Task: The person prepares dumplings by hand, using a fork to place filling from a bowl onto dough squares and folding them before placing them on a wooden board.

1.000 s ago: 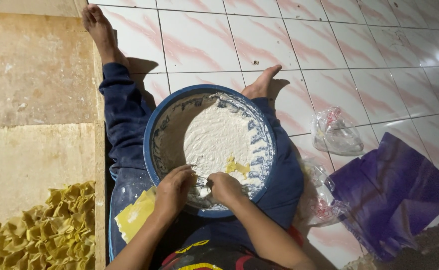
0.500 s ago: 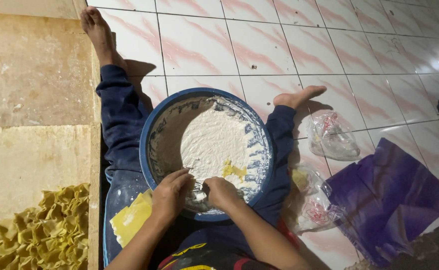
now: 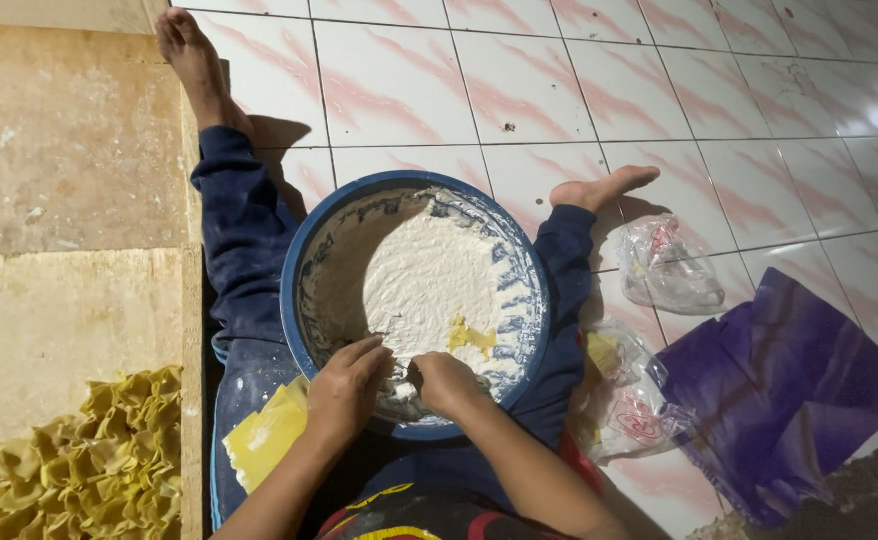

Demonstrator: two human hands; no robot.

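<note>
At the bowl's (image 3: 304, 300) near rim, both hands, left (image 3: 347, 385) and right (image 3: 446, 383), curl closed, pinching dough; flour (image 3: 434, 285) lies just beyond.

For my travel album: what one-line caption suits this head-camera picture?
Seated on a tiled floor, left hand and right hand work white flour in a blue bowl.

Both hands, left hand (image 3: 347, 388) and right hand (image 3: 446, 383), crowd the near rim of the blue bowl (image 3: 304, 320); its far half lies open. 2 legs hem the bowl's sides. A stone slab (image 3: 69, 200) blocks the left, plastic bags (image 3: 664, 270) and purple cloth (image 3: 789, 390) clutter the right.
</note>
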